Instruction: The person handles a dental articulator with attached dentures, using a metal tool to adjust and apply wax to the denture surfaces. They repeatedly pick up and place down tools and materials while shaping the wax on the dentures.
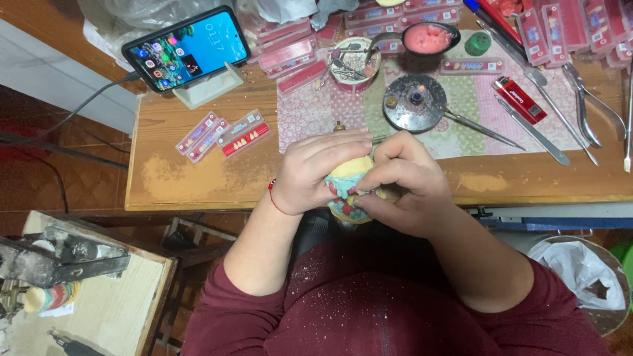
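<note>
Left hand: fingers curled over the top and left side of a dental model, gripping it; a red thread bracelet sits at the wrist. The model, yellow on top with teal and pink below, is held between both hands at the near edge of the table, just above the lap.

Right hand: closed around the model's right side, thumb pressed to its front. A thin metal tip shows above this hand; what it belongs to cannot be told.

Left of the left hand: three flat cards of artificial teeth on bare wood. Farther up and left, a phone leans on a white stand, screen lit, cable attached.

Above both hands: a patterned mat carrying a round metal burner and a small cup of tools; beyond it a dark bowl of pink wax.

Up and right of the right hand: a red lighter, thin metal instruments, then pliers.
</note>
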